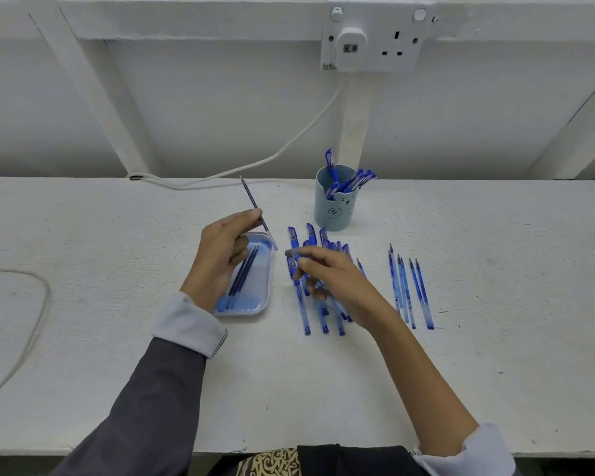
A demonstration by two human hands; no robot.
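Ok, status: left hand (220,255) pinches a thin dark-blue ink refill tube (255,207) between thumb and fingertips. Its tip points up and away, clear of the fingers, probably so it can go straight into a barrel. Spare refills (243,273) lie in the pale-blue plastic tray (255,312) right under that palm, so resupply is a short reach. Right hand (337,283) is curled over the pile of capped translucent blue pens (304,314); thumb and forefinger look clamped on one, though it's blurred. Uncapped blue pens (416,293) sit in a row well outboard of its knuckles, likely sorted apart. Light-blue pen cup (335,211) stands beyond the fingertips.
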